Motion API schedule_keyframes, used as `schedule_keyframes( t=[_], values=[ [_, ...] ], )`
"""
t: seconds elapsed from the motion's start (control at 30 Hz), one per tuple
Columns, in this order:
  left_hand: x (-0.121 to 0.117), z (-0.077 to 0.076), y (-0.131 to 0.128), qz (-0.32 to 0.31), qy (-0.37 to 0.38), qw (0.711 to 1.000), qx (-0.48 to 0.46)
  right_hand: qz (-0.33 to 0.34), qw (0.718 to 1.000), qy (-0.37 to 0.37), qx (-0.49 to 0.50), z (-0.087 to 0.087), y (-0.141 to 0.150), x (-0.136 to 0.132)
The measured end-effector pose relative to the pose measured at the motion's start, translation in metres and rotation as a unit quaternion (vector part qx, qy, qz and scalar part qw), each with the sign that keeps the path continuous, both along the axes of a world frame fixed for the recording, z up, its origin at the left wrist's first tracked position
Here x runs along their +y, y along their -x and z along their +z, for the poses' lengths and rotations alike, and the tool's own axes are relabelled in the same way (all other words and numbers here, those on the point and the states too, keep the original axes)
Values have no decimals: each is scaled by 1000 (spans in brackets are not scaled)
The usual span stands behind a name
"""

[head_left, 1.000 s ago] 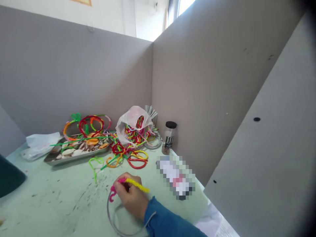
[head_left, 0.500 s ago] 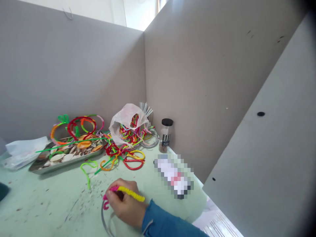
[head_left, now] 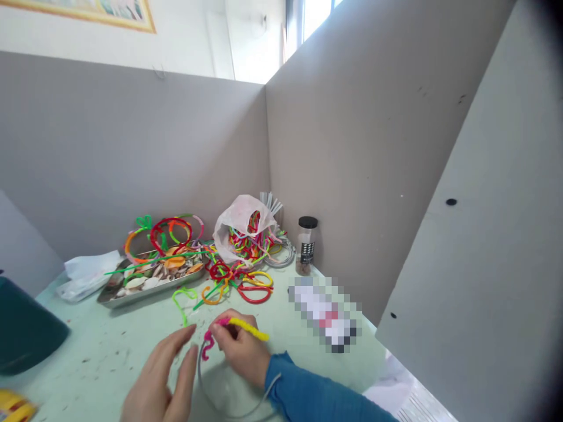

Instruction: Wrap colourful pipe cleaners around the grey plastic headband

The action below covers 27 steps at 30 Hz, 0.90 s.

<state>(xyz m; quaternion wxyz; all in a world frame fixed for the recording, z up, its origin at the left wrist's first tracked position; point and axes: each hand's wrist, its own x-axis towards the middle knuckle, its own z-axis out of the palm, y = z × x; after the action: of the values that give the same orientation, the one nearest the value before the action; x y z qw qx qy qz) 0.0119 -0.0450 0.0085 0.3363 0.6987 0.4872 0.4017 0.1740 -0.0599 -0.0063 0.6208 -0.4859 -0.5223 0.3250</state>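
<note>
Partitions (head_left: 132,135), grey, stand behind and right of pale green table (head_left: 92,357). Blue sleeve (head_left: 321,387) on right arm, low centre. Metal tray (head_left: 145,297) back left, seashells (head_left: 147,283) in it, several colourful hoops (head_left: 170,221) at its back edge. Dark green object (head_left: 29,328) at left edge, cut off, can't tell what. Left hand (head_left: 160,375) low centre, thumb and fingers spread apart, just left of grey hoop (head_left: 201,375). White plastic bag (head_left: 226,233) right of tray, mouth open, colourful pipe cleaners (head_left: 250,243) spilling out. Grey hoop low centre, curving below right hand (head_left: 241,349), one end over sleeve. Right hand pinches pink pipe cleaner (head_left: 206,346) at hoop's other end. Pixelated flat item (head_left: 325,313) right of hand. Clear jar (head_left: 307,246), black lid, upright behind it. Scissors (head_left: 256,288), red and yellow handles, in front of bag, blades hard to see. Yellow pipe cleaner (head_left: 250,329) sticks out rightward above right hand.
</note>
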Motion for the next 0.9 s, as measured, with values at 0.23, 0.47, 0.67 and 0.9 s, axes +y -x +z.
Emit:
schedule_keyframes(
  t=[0.23,0.47,0.67,0.9],
  values=[
    [37,24,-27,-63,171,969,-167,-108,992,-1,70,1,26,51],
    [78,18,-9,-65,217,964,-137,-132,990,8,40,-5,46,85],
    [99,-4,10,-97,284,946,-121,113,991,18,66,-15,27,87],
    [115,-20,15,-103,271,953,-82,285,923,189,175,-9,-3,94]
  ],
)
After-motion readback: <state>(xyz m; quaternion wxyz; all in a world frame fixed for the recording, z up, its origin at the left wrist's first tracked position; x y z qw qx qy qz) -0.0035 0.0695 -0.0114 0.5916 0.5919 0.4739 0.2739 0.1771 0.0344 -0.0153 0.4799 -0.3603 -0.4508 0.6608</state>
